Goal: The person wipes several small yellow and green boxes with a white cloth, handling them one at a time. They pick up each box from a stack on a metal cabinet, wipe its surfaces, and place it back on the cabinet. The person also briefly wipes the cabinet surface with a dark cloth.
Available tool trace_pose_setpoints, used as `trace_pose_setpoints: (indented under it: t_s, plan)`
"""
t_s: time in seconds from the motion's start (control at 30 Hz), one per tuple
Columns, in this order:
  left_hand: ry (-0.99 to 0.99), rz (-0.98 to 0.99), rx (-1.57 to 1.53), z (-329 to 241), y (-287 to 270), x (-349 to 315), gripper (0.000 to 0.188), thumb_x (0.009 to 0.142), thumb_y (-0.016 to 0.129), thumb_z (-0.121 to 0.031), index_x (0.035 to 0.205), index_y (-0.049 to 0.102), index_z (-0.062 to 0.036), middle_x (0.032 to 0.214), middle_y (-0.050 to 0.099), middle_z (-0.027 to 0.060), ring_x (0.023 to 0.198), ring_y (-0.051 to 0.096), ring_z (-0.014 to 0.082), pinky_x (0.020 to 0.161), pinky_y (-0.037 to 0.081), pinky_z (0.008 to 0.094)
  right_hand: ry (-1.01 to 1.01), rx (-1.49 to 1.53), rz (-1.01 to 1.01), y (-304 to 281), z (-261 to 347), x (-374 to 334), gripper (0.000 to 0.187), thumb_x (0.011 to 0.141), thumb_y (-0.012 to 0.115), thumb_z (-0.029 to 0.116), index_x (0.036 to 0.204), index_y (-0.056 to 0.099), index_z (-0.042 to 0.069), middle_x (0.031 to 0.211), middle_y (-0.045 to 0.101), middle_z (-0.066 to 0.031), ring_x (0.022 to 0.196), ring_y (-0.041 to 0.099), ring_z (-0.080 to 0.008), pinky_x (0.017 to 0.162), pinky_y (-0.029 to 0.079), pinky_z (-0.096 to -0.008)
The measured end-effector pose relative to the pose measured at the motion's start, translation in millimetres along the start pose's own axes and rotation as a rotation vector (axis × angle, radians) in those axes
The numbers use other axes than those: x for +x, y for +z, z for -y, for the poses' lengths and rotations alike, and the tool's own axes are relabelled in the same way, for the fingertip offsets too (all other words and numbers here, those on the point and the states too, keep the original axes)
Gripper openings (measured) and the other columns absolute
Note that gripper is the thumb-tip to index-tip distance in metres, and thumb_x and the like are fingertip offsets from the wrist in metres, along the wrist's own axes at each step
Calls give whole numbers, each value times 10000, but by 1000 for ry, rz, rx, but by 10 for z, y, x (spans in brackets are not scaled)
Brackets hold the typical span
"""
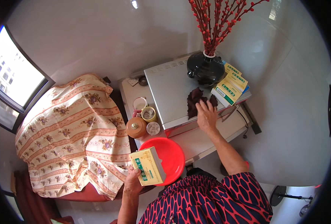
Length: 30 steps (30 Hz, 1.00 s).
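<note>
In my left hand (132, 180) is a yellow and green cardboard box (147, 166), held tilted over the near side of a red plastic basin (173, 158). My right hand (207, 116) rests on a crumpled dark brown cloth (195, 102), its fingers spread over the fabric. That cloth lies on top of a silver oven-like appliance (169, 89). Several more yellow and green boxes (231, 87) are piled at the appliance's right end, beside a glossy black vase (205, 69).
Red-budded branches (217, 26) rise from the vase. Left of the appliance stand a brown lidded pot (136, 127), a yellow mug (149, 114) and a small tub of pale pieces (153, 128). A floral cloth (75, 130) drapes a large shape below the window (14, 71).
</note>
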State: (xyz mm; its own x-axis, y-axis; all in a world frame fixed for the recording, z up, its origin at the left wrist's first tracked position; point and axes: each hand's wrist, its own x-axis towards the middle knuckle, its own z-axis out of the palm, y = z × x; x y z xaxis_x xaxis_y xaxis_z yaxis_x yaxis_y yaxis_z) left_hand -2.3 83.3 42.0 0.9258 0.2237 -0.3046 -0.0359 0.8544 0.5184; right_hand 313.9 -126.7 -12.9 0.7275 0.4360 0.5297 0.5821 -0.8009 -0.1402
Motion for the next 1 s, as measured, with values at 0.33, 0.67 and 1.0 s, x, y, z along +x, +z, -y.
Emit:
trace_pose_setpoints:
  t_s: [0.33, 0.67, 1.0]
  plan:
    - [-35, -58, -31, 28, 124, -176, 557, 773, 711, -136, 1260, 472, -10, 1140, 624, 118, 991, 643, 238, 844, 543, 396, -130, 231, 77, 426, 1002, 667, 247, 818, 525, 153, 1049, 547, 69, 1229, 517, -140, 1170, 440, -388, 881, 379, -594]
    - [-33, -62, -6, 119, -8, -278, 530, 824, 667, -214, 1272, 472, -8, 1159, 614, 159, 997, 636, 309, 834, 541, 469, -138, 258, -58, 410, 1066, 511, 124, 801, 544, 153, 908, 598, 119, 962, 546, -42, 1019, 509, -242, 838, 397, -532]
    - [-92, -41, 28, 134, 198, -123, 464, 798, 690, -139, 1204, 514, -3, 1104, 636, 119, 957, 652, 247, 820, 554, 405, -21, 181, -94, 70, 38, 84, 229, 785, 553, 115, 989, 647, 162, 1094, 585, -5, 1075, 507, -225, 890, 383, -400]
